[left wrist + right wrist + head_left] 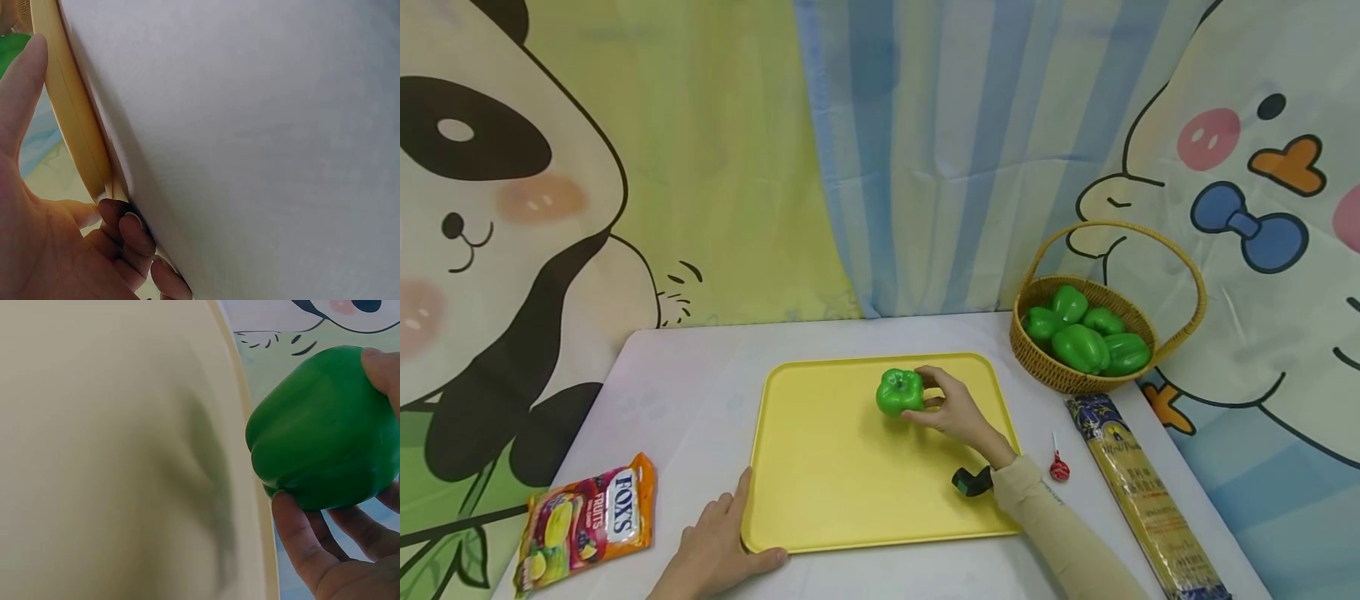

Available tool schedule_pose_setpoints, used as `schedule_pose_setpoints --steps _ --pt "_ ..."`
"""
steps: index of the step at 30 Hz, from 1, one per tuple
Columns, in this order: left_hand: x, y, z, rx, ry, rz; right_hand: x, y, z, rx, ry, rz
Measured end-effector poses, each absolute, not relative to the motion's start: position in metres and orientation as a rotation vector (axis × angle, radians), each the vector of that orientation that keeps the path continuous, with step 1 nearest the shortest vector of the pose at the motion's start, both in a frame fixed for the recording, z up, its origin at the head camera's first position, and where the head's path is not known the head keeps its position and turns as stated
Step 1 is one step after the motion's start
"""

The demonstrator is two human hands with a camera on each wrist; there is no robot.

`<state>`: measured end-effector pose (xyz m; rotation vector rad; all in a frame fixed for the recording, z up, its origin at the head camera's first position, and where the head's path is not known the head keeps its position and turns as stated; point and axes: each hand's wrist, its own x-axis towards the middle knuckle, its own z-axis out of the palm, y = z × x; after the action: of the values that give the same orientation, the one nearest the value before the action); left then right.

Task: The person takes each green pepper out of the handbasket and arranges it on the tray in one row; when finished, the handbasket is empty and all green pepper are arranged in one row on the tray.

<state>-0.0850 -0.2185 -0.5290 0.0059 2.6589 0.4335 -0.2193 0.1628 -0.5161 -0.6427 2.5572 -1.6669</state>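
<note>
A glossy green bell pepper (899,392) is held over the far half of the yellow tray (835,500). My right hand (951,408) grips it from the right, thumb on one side and fingers on the other. In the right wrist view the pepper (325,434) stands off the tray surface, which carries its shadow. My left hand (718,537) touches the tray's near left corner, index finger along the left edge and thumb by the front edge. In the left wrist view the other fingers of the left hand (56,244) bend against the white tabletop.
A wicker basket (1052,379) of several green peppers stands at the back right. Below it lie a red lollipop (1059,468) and a long gold pasta packet (1150,500). An orange candy bag (587,525) lies at left. Printed curtains (925,167) hang behind the table.
</note>
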Motion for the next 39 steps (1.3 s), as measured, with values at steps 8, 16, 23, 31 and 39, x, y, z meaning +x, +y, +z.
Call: schedule_pose_setpoints --steps 8,16,23,31,39 --pt "-0.086 -0.219 -0.53 0.005 2.647 0.444 -0.22 0.149 -0.524 -0.716 2.551 -1.599" --pt "-0.085 -0.22 -0.531 -0.007 2.651 0.442 -0.224 0.134 -0.526 -0.8 2.513 -1.475" --pt "-0.086 -0.219 -0.53 -0.016 2.64 0.454 -0.228 0.121 -0.521 -0.785 2.437 -1.43" --pt "-0.086 -0.218 -0.53 -0.012 2.647 0.471 -0.23 0.094 -0.524 -0.853 2.422 -1.383" --pt "-0.086 -0.219 -0.53 -0.042 2.62 0.477 -0.23 0.063 -0.525 -0.959 2.452 -1.321"
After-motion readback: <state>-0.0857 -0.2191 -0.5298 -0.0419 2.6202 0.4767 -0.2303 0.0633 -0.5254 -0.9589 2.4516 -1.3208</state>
